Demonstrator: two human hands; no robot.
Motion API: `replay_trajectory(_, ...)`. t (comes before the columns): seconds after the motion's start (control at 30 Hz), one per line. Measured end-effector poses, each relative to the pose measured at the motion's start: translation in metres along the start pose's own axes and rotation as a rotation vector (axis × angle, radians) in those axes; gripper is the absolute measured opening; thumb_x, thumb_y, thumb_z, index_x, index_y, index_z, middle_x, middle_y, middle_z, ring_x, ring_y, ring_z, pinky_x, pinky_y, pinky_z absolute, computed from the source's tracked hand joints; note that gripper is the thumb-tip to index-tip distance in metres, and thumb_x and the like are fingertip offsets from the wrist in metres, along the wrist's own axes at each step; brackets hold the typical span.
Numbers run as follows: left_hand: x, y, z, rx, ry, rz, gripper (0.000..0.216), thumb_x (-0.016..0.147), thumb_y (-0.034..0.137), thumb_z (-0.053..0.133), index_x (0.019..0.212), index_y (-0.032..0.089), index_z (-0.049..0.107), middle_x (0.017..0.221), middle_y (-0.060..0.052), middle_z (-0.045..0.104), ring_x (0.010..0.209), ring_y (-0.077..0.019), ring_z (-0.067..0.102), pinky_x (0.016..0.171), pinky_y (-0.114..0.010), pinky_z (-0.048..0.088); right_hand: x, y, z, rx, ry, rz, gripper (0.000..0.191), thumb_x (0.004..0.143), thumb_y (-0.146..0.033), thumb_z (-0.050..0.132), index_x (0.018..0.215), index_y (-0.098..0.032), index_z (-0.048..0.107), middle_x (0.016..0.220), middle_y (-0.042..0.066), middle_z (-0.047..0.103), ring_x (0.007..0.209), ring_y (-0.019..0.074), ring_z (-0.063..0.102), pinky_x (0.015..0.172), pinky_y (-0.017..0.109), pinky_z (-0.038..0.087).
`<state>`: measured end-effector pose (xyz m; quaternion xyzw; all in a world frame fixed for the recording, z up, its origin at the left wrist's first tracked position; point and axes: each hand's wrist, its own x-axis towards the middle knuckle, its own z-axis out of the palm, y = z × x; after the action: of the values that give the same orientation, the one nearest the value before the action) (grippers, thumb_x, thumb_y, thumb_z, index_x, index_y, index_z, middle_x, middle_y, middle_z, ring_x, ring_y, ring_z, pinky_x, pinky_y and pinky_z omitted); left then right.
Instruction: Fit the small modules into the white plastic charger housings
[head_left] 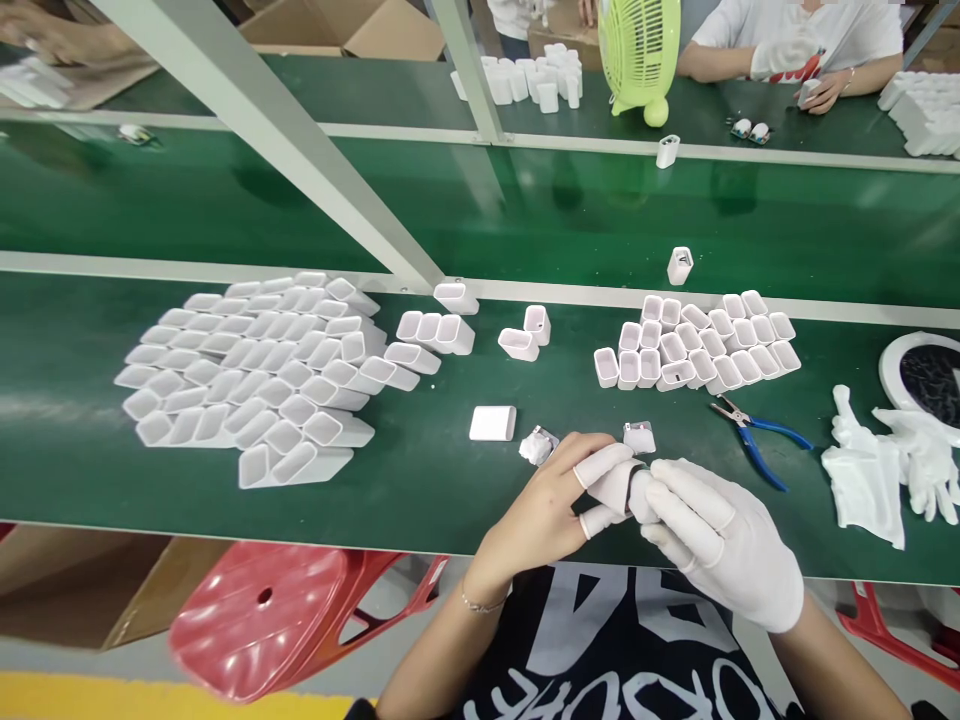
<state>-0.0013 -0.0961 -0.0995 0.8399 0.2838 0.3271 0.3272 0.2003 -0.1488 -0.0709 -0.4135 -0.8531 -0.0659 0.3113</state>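
Observation:
My left hand [541,500], with white covers on two fingertips, is closed around a white plastic casing [612,484] in front of my chest. In a white glove, my right hand [724,535] pinches a rounded white part [640,494] against the casing's end. A dark line shows where the two meet; how far one sits inside the other is hidden. Just beyond my hands lie a crumpled white piece [537,446] and a small silvery-white square piece [639,437]. To their left, a closed-looking white casing [493,423] lies flat.
Many hollow white casings [262,360] stand packed at left, with another group [697,345] at right. Blue-handled pliers [757,440], white gloves [870,465] and a round white-rimmed object [926,380] lie rightward. A slanted metal post [300,150] crosses the view. Across the green belt [375,200], a co-worker [795,50] sits near a fan [640,55].

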Motion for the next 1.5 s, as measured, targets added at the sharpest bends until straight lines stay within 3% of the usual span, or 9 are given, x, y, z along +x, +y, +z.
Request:
replay_trajectory(0.3,0.001,0.0,0.001,-0.011,-0.005,-0.013,0.044,0.092,0.029,0.055,0.134,0.026,0.043,0.117,-0.012,0.057,0.101,-0.023,0.056,0.086,-0.04,0.05,0.003,0.002,-0.001,0.183,-0.127,0.096,0.018,0.096,-0.021,0.045,0.102,-0.019,0.061,0.095,0.008,0.065,0.083,0.0195,0.063,0.071,0.032,0.056)
replay_trajectory(0.4,0.002,0.001,0.003,-0.058,0.002,-0.028,0.044,0.092,0.031,0.056,0.134,0.026,0.044,0.117,-0.011,0.059,0.101,-0.0234,0.057,0.087,-0.04,0.049,0.001,0.004,0.001,0.489,-0.146,0.355,0.035,0.095,-0.046,0.046,0.12,-0.025,0.056,0.118,0.01,0.059,0.108,0.0251,0.058,0.09,0.041,0.052)
replay_trajectory(0.5,0.003,0.001,0.004,-0.113,0.031,-0.03,0.043,0.09,0.032,0.059,0.13,0.025,0.047,0.117,-0.01,0.061,0.099,-0.0222,0.057,0.087,-0.038,0.048,0.001,0.005,0.009,0.953,-0.232,0.76,0.072,0.085,-0.061,0.055,0.144,-0.027,0.032,0.138,0.012,0.046,0.127,0.0277,0.047,0.103,0.047,0.042)
replay_trajectory(0.57,0.004,0.001,0.006,-0.114,0.063,0.0,0.043,0.089,0.033,0.061,0.129,0.025,0.048,0.116,-0.01,0.062,0.097,-0.0213,0.055,0.086,-0.038,0.048,0.002,0.006,0.016,1.269,-0.318,0.909,0.084,0.08,-0.064,0.06,0.146,-0.024,0.028,0.135,0.013,0.049,0.124,0.027,0.049,0.103,0.047,0.041)
replay_trajectory(0.67,0.004,-0.001,0.007,-0.078,0.099,0.036,0.046,0.087,0.036,0.063,0.129,0.024,0.049,0.113,-0.009,0.064,0.095,-0.0216,0.049,0.083,-0.037,0.048,0.007,0.006,0.024,1.502,-0.329,0.987,0.081,0.072,-0.064,0.068,0.136,-0.021,0.042,0.121,0.01,0.057,0.115,0.0259,0.053,0.1,0.044,0.043)
replay_trajectory(0.83,0.003,-0.003,0.009,-0.079,0.088,0.031,0.047,0.085,0.038,0.065,0.128,0.025,0.051,0.109,-0.009,0.065,0.094,-0.0223,0.047,0.082,-0.038,0.048,0.012,0.004,0.03,1.481,-0.253,0.991,0.065,0.071,-0.062,0.07,0.12,-0.023,0.053,0.109,0.007,0.058,0.105,0.0256,0.055,0.095,0.044,0.044)
replay_trajectory(1.0,0.001,-0.004,0.011,-0.123,0.085,0.013,0.047,0.085,0.038,0.066,0.128,0.026,0.051,0.108,-0.008,0.066,0.095,-0.0226,0.048,0.082,-0.038,0.048,0.009,0.007,0.028,1.437,-0.32,0.953,0.066,0.077,-0.06,0.064,0.13,-0.024,0.046,0.119,0.008,0.055,0.117,0.0267,0.05,0.102,0.045,0.039)
replay_trajectory(1.23,0.002,-0.001,0.009,-0.069,0.032,0.028,0.046,0.086,0.033,0.065,0.129,0.026,0.05,0.115,-0.01,0.063,0.101,-0.0236,0.049,0.085,-0.04,0.048,0.012,0.007,0.024,1.278,-0.449,0.845,0.05,0.085,-0.027,0.053,0.132,-0.022,0.036,0.1,0.004,0.056,0.088,0.0177,0.057,0.082,0.038,0.051)
replay_trajectory(1.5,0.011,0.006,0.009,0.027,0.009,0.066,0.046,0.087,0.02,0.062,0.13,0.025,0.046,0.113,-0.009,0.064,0.099,-0.0234,0.051,0.085,-0.039,0.048,0.023,0.003,0.029,1.129,-0.295,0.943,0.044,0.079,-0.024,0.052,0.121,-0.018,0.042,0.089,0.002,0.056,0.078,0.0161,0.057,0.075,0.037,0.052)
